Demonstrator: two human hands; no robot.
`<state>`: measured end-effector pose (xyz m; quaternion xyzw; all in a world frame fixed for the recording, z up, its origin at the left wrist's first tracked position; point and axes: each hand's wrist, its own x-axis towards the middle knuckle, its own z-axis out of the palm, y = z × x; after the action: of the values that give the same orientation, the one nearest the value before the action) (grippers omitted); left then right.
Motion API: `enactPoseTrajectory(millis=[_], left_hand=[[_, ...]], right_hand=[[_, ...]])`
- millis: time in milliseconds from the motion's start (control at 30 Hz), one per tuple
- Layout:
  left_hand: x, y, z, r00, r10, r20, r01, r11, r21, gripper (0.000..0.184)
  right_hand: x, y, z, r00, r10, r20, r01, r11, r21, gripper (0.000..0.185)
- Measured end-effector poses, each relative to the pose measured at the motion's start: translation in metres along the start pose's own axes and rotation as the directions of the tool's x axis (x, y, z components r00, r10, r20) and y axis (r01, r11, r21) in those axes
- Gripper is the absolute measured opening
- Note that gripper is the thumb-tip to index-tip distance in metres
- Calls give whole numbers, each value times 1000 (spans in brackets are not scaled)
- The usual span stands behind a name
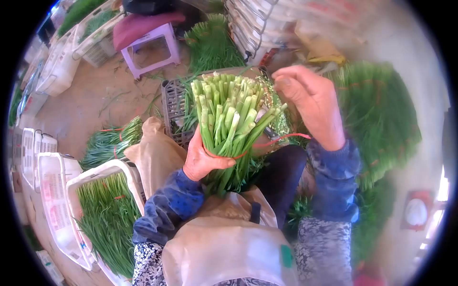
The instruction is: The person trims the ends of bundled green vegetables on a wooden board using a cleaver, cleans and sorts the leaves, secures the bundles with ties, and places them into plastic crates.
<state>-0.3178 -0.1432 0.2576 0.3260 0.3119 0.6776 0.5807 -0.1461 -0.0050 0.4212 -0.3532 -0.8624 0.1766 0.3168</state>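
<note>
My left hand (206,159) is wrapped round a thick bunch of green vegetable stalks (229,112), held over the lap with the pale cut ends up. A red tie (274,141) runs round the bunch just above my left thumb. Its loose end trails out to the right, below my right hand (312,105). That hand is raised beside the cut ends, apart from them, with its fingers curled in toward the thumb. Whether anything small is between the fingertips cannot be made out. The leafy lower part of the bunch hangs between the knees.
A grey plastic crate (172,107) with trimmings stands in front. At the left, a white basket (133,178) holds greens, beside a tied bundle (112,143). Large green bundles (377,114) lie at the right. A purple stool (151,47) stands farther off.
</note>
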Motion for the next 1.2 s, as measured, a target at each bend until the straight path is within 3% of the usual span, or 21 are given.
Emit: enactPoseTrajectory(millis=[33,67,100,167,233,267,333,400,467,500,567,667,700,767,867,900,967,1000,1033,1067,1200], left_hand=[[0,1,-1,1000,8,12,-8,999,43,99],[1,4,-3,1000,22,22,-24,996,91,96],[3,11,-4,999,19,27,-22,995,102,96],[10,31,-1,998,51,23,-52,999,12,85],[22,70,10,989,146,-8,-146,987,62,69],[31,83,-14,962,260,78,-271,902,337,70],[44,121,-6,949,309,61,-292,793,534,73],[56,141,4,967,249,57,-230,752,618,75],[71,137,-3,928,340,151,-289,404,868,84],[78,125,-7,941,302,151,-269,403,875,84],[86,90,-30,817,313,484,-339,-419,842,94],[83,4,-64,901,188,392,-265,-477,838,99],[77,-21,-76,971,76,225,-180,-384,906,104],[62,-60,-75,983,25,182,-138,-551,823,111],[59,-34,-54,990,-133,39,-104,-527,844,115],[64,-30,-48,988,-149,32,-107,-532,840,115],[82,-29,-33,941,10,337,-297,-447,844,117],[90,-39,-27,921,-7,390,-355,-430,830,116],[96,-55,-29,926,-20,377,-349,-426,835,116],[103,-71,-33,951,-56,303,-299,-397,868,115],[122,-85,-41,964,-185,189,-247,-375,894,108]], right_hand=[[-4,-6,3,999,-30,-23,36,929,368,23],[-5,7,8,973,-74,-217,119,972,202,23],[-5,20,13,972,-70,-226,118,971,207,23],[-10,55,22,914,81,-397,-14,986,169,23],[-30,119,54,975,90,-204,-118,985,-126,36],[-44,147,74,989,-20,-144,-8,982,-190,41],[-70,165,118,931,354,85,-305,885,-352,47],[-91,176,152,911,399,109,-336,867,-368,47],[-115,187,178,897,428,115,-339,830,-444,45],[-123,194,187,881,457,125,-368,826,-428,45],[-132,208,203,949,315,26,-262,831,-491,43],[-129,216,203,958,284,42,-247,889,-385,39],[-124,211,192,953,292,81,-248,904,-348,37],[-115,199,181,932,358,56,-333,906,-260,35],[-108,204,169,889,458,-1,-458,889,-7,32],[-106,207,165,867,498,-23,-489,859,152,33],[-107,189,134,870,493,7,-482,846,229,33],[-106,172,116,772,608,184,-632,707,318,35],[-108,162,108,645,672,363,-762,535,365,38],[-114,158,109,638,673,373,-768,528,363,38],[-141,151,115,822,547,158,-566,756,328,28]])
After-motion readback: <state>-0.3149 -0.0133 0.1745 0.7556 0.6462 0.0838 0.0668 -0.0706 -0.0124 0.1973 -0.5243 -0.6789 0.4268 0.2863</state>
